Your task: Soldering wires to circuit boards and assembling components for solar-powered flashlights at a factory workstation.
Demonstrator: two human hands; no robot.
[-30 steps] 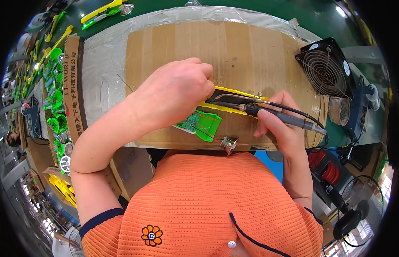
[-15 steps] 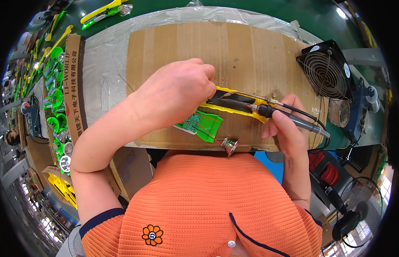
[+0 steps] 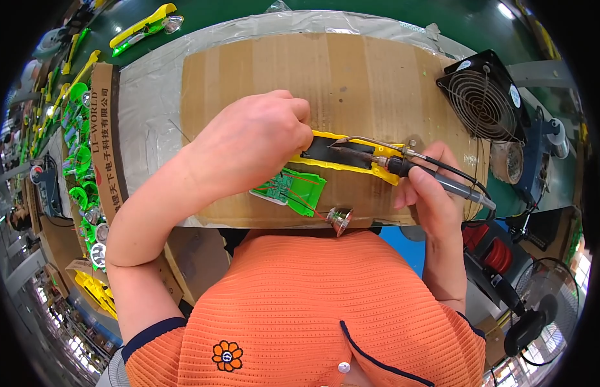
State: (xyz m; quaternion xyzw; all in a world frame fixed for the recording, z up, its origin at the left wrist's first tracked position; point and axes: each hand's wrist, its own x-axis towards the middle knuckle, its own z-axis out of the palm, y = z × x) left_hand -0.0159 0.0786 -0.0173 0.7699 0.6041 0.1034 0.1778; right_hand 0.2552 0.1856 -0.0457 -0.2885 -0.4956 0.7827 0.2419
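Observation:
My left hand (image 3: 264, 132) is closed at the left end of a yellow plastic casing (image 3: 380, 173); whatever its fingertips hold is hidden. In my right hand (image 3: 432, 187) is a soldering iron (image 3: 451, 186) with a thin metal feed tube (image 3: 372, 140) alongside. Its tip points left, over the dark inside of the casing. Just below, towards me, lies a green plastic part (image 3: 305, 201) with a green circuit board (image 3: 275, 188). Red and dark wires run from there to a small shiny lamp reflector (image 3: 339, 221) at the table's near edge.
A cardboard sheet (image 3: 261, 64) covers the work surface. Black fan (image 3: 482, 106) with a wire grille stands at the right, near a solder reel (image 3: 506, 161). At the left, a cardboard box (image 3: 106, 129) borders several green lamp parts (image 3: 81, 158). A yellow-green lamp (image 3: 145, 27) lies far left.
The whole view has shifted slightly, so the things sit a little further left. Both hands keep about the same places relative to the casing.

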